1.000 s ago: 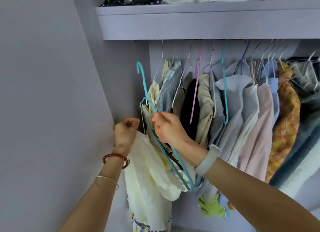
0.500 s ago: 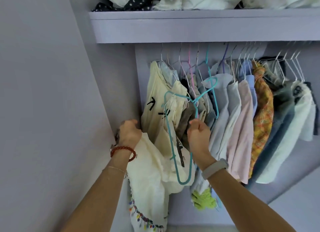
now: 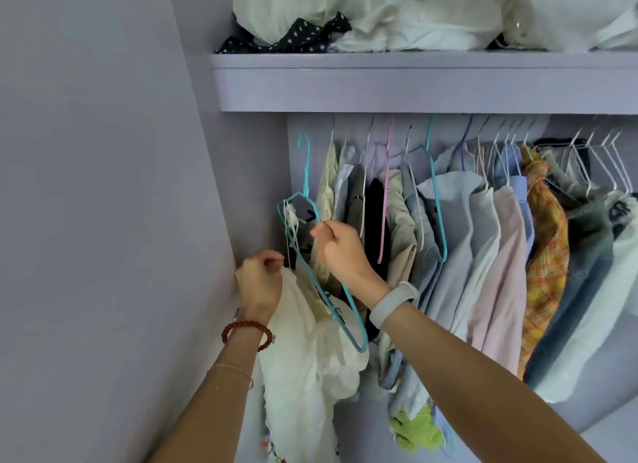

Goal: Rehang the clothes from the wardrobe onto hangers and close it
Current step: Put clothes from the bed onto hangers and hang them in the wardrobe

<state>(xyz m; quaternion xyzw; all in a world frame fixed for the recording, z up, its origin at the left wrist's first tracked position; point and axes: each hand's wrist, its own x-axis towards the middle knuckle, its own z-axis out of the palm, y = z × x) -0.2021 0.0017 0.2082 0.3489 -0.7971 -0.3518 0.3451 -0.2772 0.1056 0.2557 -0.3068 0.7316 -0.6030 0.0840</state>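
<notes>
Since half a second ago: teal hanger swung from upright among the shirts to a slant at the rail's left end, hook raised but not yet caught, right hand shifted left with it. Cream garment bunched below, draped only partly on the frame; left hand fingers pinching its top edge, right hand fingers curled round the hanger wire. Risks: slippery cloth sliding off the tilted arm; hook snagging the neighbouring hung shirts; strap slipping from the pinch.
</notes>
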